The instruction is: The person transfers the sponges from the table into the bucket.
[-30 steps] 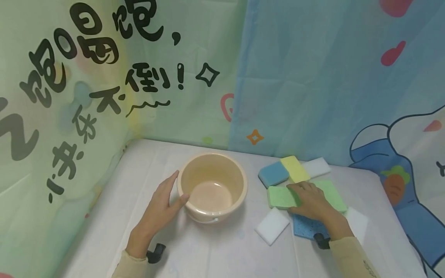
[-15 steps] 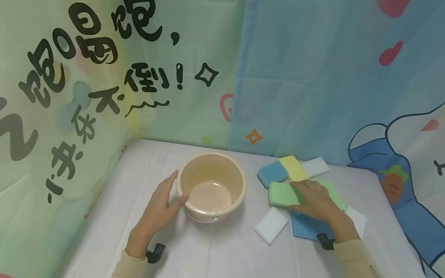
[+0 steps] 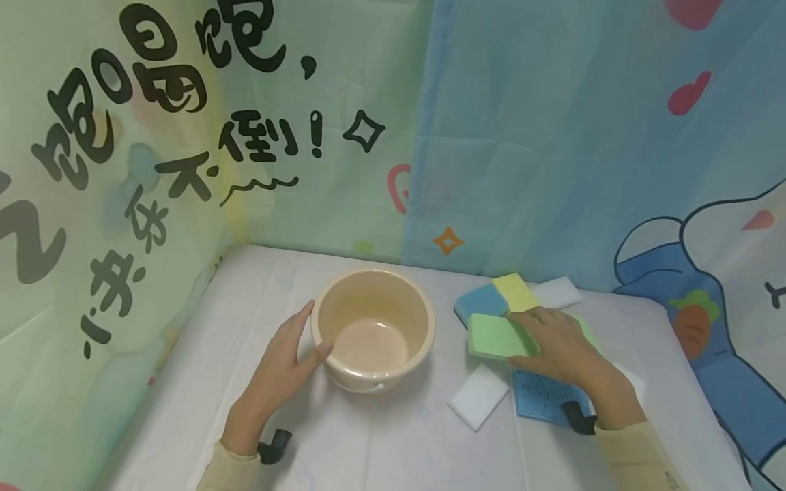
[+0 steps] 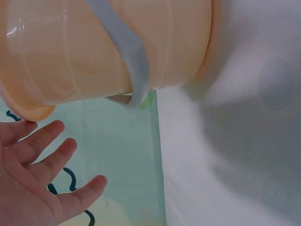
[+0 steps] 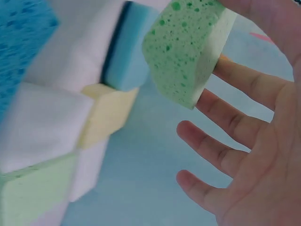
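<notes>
A green sponge (image 3: 499,336) with a pitted face is pinched between the thumb and first fingers of my right hand (image 3: 555,344). In the right wrist view that green sponge (image 5: 181,49) is lifted clear of the pile, and the two lower fingers are spread apart from it. My left hand (image 3: 279,375) touches the left rim of a beige bucket (image 3: 374,341), thumb over the edge, fingers along the outside. From the left wrist camera, the bucket (image 4: 108,47) shows a pale grey handle (image 4: 134,56) hanging down its side; the left fingers there are straight and spread.
Around my right hand lie a blue-topped sponge (image 3: 482,305), a yellow sponge (image 3: 516,292), white sponges (image 3: 557,292) (image 3: 479,397), a blue pitted sponge (image 3: 546,399) and another green sponge (image 5: 37,188). Printed cloth (image 3: 522,136) hangs behind the white-covered table (image 3: 405,450).
My right hand has raised the green sponge off the pile and tilted it, uncovering more of the blue sponge below. The left hand and the bucket stay in place.
</notes>
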The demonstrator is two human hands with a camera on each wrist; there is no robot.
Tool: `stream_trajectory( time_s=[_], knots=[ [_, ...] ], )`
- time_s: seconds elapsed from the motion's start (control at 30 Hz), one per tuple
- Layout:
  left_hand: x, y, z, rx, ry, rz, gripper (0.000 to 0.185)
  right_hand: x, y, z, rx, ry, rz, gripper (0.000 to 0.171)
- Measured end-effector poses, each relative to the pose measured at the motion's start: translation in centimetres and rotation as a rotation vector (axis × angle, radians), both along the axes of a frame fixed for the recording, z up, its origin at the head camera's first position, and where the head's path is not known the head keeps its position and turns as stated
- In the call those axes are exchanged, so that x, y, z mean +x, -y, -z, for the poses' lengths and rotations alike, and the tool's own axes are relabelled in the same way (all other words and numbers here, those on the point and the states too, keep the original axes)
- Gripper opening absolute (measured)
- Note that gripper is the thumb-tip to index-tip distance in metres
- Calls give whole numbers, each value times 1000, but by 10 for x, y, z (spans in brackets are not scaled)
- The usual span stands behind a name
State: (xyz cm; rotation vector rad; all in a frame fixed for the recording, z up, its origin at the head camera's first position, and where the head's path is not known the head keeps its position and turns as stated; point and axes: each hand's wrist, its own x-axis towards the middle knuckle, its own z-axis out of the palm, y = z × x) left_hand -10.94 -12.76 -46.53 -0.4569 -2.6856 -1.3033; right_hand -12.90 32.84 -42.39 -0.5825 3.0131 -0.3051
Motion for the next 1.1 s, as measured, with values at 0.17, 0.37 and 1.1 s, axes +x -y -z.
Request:
stream_trajectory(
  time_s=[0.17, 0.37, 1.1],
  knots=[
    [1, 0, 1, 0, 0, -3, 74, 1, 9, -16, -7, -17, -19, 72],
    [1, -1, 2, 9, 0, 1, 75, 2, 19, -35, 1, -76, -76, 72],
    [2, -1, 4, 40, 0, 9, 74, -15, 89, -86, -76, -149, -302, 67]
  ],
)
